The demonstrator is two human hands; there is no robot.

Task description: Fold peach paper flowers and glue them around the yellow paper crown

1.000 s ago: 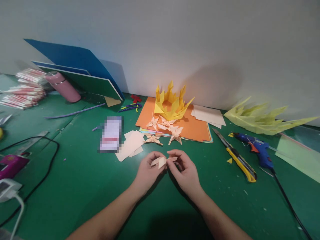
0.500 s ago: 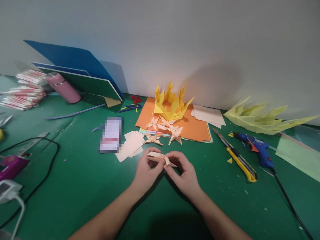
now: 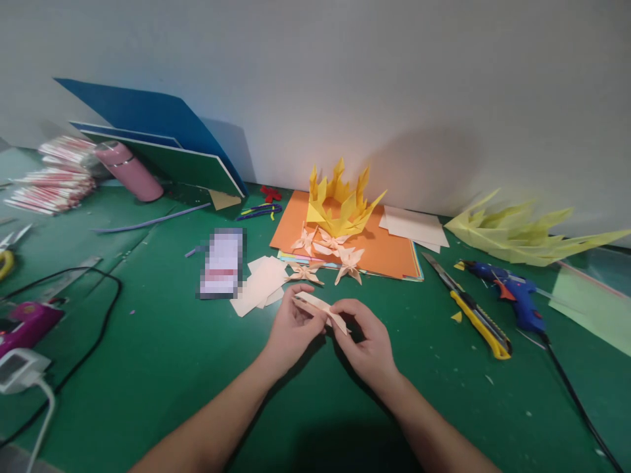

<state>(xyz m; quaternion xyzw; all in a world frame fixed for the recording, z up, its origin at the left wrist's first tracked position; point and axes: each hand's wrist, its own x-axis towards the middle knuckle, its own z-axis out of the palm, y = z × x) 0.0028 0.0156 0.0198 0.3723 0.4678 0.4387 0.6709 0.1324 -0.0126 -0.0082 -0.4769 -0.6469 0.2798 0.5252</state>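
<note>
**Two hands pinch one small, folded piece of pale peach paper (image 3: pixel 319 304)**

The folded piece is just below the middle of the frame. The left hand (image 3: pixel 294 325) pinches one side and the right hand (image 3: pixel 365 334) pinches the other, with thumbs and fingers close together. It has folds in it, but it looks only partly made.

Right of the middle lie a long yellow-handled metal cutter (image 3: pixel 478 320) and a blue plastic glue gun (image 3: pixel 513 289). Left of the middle are flat, pale peach paper sheets (image 3: pixel 261 286), which look like ones not folded yet, and a flat phone with a lit screen (image 3: pixel 221 266). The phone is blurred into squares, so I can't read it. I can't read words or brands anywhere else.

Farther back, four peach paper stars (image 3: pixel 349 261) look done. Behind them, a spiky yellow paper crown (image 3: pixel 340 220) sits on an orange-topped paper pile (image 3: pixel 394 253).
</note>
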